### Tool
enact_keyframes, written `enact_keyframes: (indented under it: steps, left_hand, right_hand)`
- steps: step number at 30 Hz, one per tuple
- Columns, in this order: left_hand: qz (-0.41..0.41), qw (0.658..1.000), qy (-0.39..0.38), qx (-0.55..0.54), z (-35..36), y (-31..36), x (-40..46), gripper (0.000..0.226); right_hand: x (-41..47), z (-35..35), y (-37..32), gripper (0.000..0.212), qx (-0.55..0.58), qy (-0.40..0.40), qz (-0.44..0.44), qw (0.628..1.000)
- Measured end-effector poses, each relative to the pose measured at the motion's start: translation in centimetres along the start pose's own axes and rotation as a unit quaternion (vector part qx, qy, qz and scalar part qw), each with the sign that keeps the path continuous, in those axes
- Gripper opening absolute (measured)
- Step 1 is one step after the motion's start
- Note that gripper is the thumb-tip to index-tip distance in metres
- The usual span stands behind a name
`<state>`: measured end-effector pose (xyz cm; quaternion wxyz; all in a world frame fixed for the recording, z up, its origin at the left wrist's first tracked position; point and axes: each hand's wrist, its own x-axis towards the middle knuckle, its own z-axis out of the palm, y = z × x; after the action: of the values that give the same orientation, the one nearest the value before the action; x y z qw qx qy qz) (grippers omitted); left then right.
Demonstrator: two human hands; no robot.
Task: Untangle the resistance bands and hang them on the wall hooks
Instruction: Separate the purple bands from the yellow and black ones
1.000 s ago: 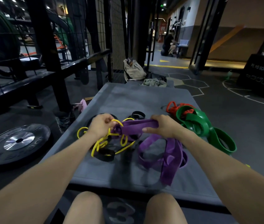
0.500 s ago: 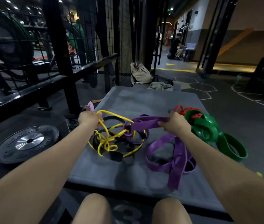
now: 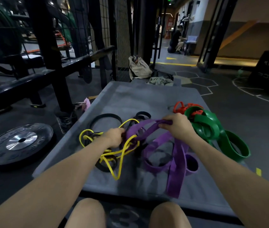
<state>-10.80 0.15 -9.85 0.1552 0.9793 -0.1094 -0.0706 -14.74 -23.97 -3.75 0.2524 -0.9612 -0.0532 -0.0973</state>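
Head view: right hand (image 3: 178,125) pinching purple band (image 3: 148,127) near mat's (image 3: 147,99) middle, band running leftward into knot where left hand (image 3: 114,137) curls round yellow band (image 3: 114,155) and black band (image 3: 105,117); green band (image 3: 212,129), red band (image 3: 179,108) at right edge

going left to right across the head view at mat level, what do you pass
weight plate → yellow band → left hand → purple band → right hand → green band
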Motion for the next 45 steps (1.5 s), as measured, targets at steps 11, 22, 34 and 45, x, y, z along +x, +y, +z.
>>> enact_keyframes:
  steps: [11,22,34,45]
  left_hand:
    - [-0.112,0.873,0.271,-0.391,-7.3,-1.8,0.8,0.029]
    - [-0.159,0.962,0.222,0.006,-5.2,-2.9,-1.1,0.031]
    - [-0.066,0.996,0.001,-0.068,2.9,4.0,0.2,0.034]
    - [0.188,0.924,0.15,-0.297,-6.3,5.6,-1.6,0.028]
  right_hand:
    - [0.4,0.0,2.4,0.016,-0.009,0.049,0.149,0.988]
    - [0.1,0.3,1.5,0.019,-0.003,0.06,0.188,0.98]
    - [0.4,-0.2,2.9,0.021,0.041,0.069,0.128,0.988]
    - [1.0,0.1,0.1,0.028,-0.109,-0.001,0.029,0.994]
